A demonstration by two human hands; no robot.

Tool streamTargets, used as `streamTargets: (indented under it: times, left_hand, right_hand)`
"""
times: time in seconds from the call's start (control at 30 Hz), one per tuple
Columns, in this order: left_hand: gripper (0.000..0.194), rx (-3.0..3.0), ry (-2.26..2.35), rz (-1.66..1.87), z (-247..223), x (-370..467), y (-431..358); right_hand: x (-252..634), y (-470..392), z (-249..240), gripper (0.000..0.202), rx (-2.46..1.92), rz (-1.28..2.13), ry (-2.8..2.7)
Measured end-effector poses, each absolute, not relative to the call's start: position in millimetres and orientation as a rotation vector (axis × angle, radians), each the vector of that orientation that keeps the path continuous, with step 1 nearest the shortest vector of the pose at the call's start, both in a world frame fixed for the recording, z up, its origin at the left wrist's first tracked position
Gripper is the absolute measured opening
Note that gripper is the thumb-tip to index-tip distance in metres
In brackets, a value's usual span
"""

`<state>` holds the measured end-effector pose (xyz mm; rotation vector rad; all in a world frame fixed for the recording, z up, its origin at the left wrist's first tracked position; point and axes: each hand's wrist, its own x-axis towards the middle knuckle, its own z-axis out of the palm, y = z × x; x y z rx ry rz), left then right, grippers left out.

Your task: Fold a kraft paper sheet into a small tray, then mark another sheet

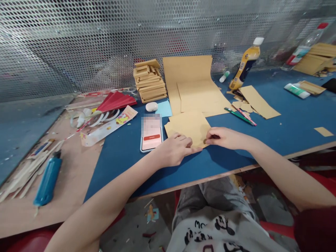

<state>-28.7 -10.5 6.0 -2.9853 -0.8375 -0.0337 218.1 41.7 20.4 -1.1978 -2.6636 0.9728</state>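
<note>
A tan sheet of paper (190,126) lies on the blue table top in front of me, with small cut notches at its left corner. My left hand (177,149) rests on its near edge, the index finger stretched along that edge and the other fingers curled loosely. At the near right corner my right hand (216,137) pinches the paper between thumb and fingers. Just left of the sheet is a phone (151,133) with a lit screen. Larger tan sheets (196,94) lie behind, the rear one bent up against the mesh.
A stack of folded tan pieces (150,82), a white case (151,106) and a yellow drink bottle (245,64) stand at the back. Pens (240,116) and scraps lie right. A blue glue gun (48,180), wooden strips and a red fan (117,101) are left.
</note>
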Motion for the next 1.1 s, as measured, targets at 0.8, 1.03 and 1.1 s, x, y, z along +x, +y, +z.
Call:
streamTargets:
  times: [0.8,1.03,1.1]
  left_hand:
    - [0.053,-2.942,-0.826,0.01,-0.6,-24.5,-17.3]
    - [0.045,-2.858,-0.883,0.0,-8.6,-16.2,-32.1]
    - [0.048,-2.907,-0.921,0.013,-12.6,-14.1,-34.2]
  right_hand:
    - [222.6,30.0,-9.1,0.018,-1.2,0.821,-2.372]
    - [234.0,29.6,-14.8,0.019,-1.283,0.827,-2.233]
    - [235.0,26.1,-15.3,0.017,-1.274,0.746,-2.27]
